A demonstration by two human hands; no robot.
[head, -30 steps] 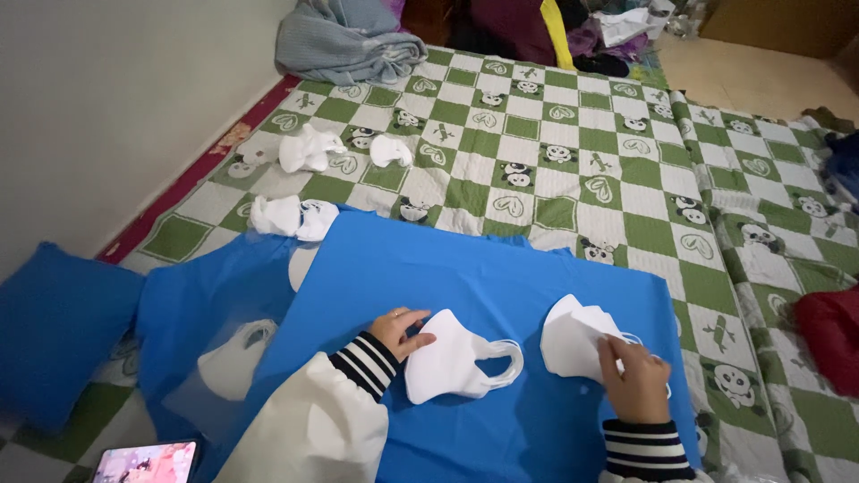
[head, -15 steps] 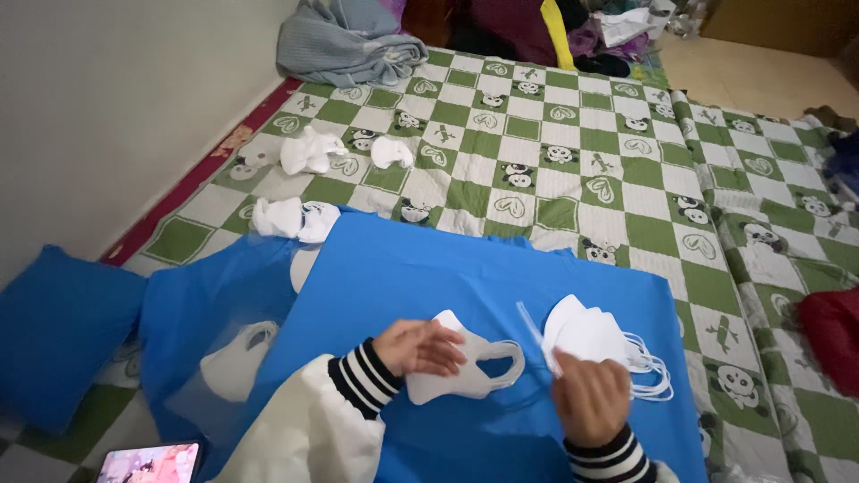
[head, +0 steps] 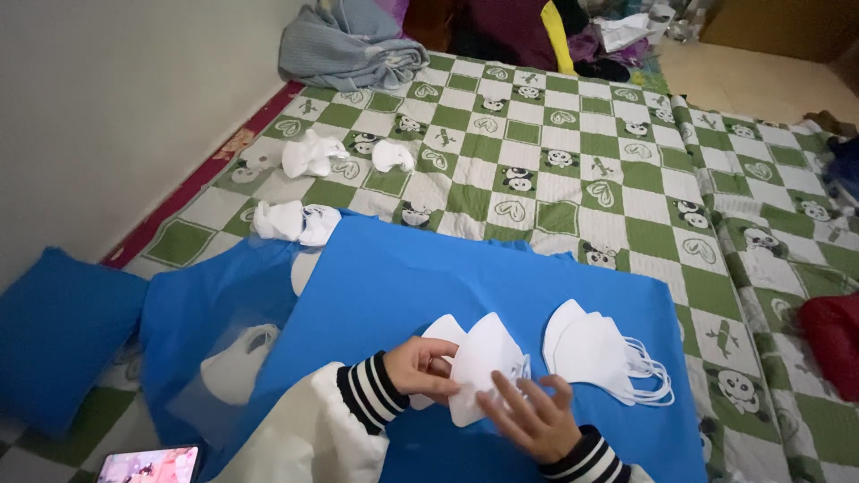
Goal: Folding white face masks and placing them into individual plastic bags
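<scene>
White folded mask [head: 483, 367] sits pinched in the left hand [head: 425, 368], the right hand [head: 528, 416] spread open, fingertips touching its lower edge. Its thin ear loops could snag under those fingers; just right of the right hand, the finished stack [head: 595, 351] might get nudged askew.

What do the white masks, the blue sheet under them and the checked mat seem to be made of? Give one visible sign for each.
White masks: soft non-woven fabric, it seems; matte, thin, folded flat.
Blue sheet: likely thin non-woven cloth or plastic; smooth, even colour, lightly creased.
Checked mat: probably a woven or printed textile; it wrinkles softly.
</scene>
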